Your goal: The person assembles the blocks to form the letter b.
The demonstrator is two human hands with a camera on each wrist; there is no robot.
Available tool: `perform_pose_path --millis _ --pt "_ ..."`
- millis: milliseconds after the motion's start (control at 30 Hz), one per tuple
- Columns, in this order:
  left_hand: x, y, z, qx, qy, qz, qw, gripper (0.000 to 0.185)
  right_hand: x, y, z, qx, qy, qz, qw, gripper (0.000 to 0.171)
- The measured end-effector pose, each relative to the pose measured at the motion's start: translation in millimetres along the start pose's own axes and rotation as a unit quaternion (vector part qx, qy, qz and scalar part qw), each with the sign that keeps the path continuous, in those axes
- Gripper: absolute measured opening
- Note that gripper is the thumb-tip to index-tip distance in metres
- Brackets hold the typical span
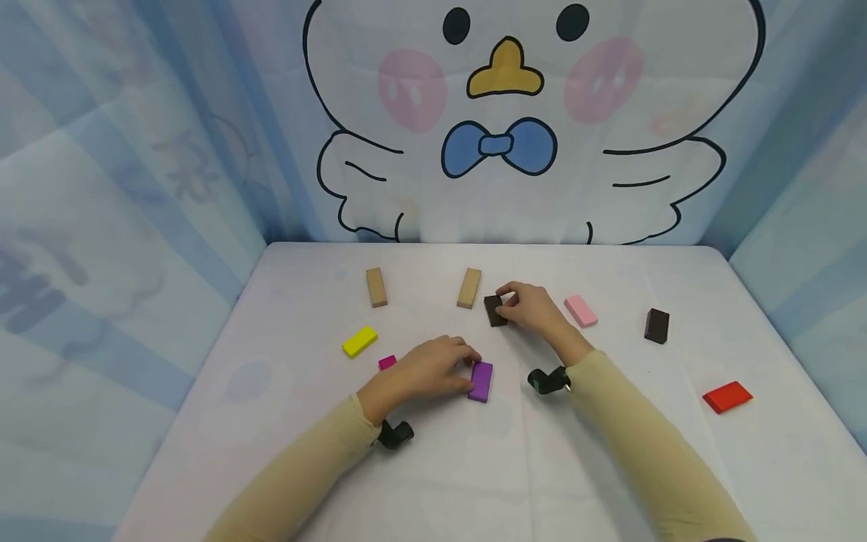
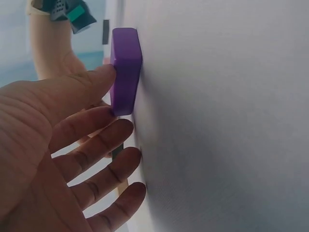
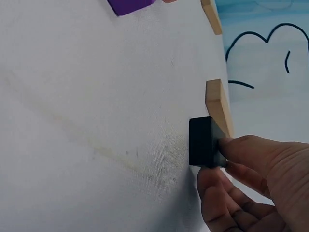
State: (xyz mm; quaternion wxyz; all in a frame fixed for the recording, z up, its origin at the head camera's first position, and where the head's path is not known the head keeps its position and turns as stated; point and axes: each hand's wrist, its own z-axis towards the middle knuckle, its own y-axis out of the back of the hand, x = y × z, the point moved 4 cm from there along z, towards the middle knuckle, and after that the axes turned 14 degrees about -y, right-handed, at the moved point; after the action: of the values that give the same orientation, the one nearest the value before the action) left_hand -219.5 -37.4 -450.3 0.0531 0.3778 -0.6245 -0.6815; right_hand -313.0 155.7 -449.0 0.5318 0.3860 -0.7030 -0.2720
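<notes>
Near the middle of the table, my left hand (image 1: pixel 430 369) pinches a purple block (image 1: pixel 482 382) between thumb and index finger. In the left wrist view the purple block (image 2: pixel 126 72) lies against the white surface, the other fingers spread below it. Farther back, my right hand (image 1: pixel 536 309) grips a black block (image 1: pixel 492 310) with thumb and fingertips at its right side. The right wrist view shows the thumb on one face of that black block (image 3: pixel 200 142) and fingers beneath. A magenta block (image 1: pixel 387 362) is partly hidden behind the left hand.
Two wooden blocks (image 1: pixel 376 287) lie at the back, one close to the right hand. A yellow block (image 1: pixel 360 342) is at left. On the right lie a pink block (image 1: pixel 581 311), another black block (image 1: pixel 657 326) and a red block (image 1: pixel 728 397). A printed curtain (image 1: pixel 501 203) hangs behind.
</notes>
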Motion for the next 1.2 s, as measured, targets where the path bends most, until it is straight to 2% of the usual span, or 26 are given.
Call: perform_pose_path --millis 167,400,633,767,1200 --pt "-4.7 1.0 -6.6 -0.001 0.008 0.008 0.9999 0.045 -2.9 -5.1 -7.0 -0.001 -0.002 0.029 1.0 0.044" --pt "-7.7 -2.0 -11.3 -0.009 0.014 0.024 0.9996 0.044 -2.2 -10.8 -22.0 -0.001 -0.005 0.035 0.999 0.045" --pt "-10.2 -3.0 -14.4 -0.049 0.049 0.011 0.9975 0.047 -1.2 -14.7 -32.9 0.005 -0.003 0.029 1.0 0.044" --pt "-11.2 -4.7 -16.1 -0.061 0.06 0.003 0.9964 0.043 -1.6 -17.7 -37.9 0.017 -0.001 0.032 0.999 0.043" --pt "-10.8 -7.1 -15.1 -0.071 0.063 0.006 0.9955 0.052 -0.6 -28.9 -50.6 0.032 0.014 0.047 0.998 0.039"
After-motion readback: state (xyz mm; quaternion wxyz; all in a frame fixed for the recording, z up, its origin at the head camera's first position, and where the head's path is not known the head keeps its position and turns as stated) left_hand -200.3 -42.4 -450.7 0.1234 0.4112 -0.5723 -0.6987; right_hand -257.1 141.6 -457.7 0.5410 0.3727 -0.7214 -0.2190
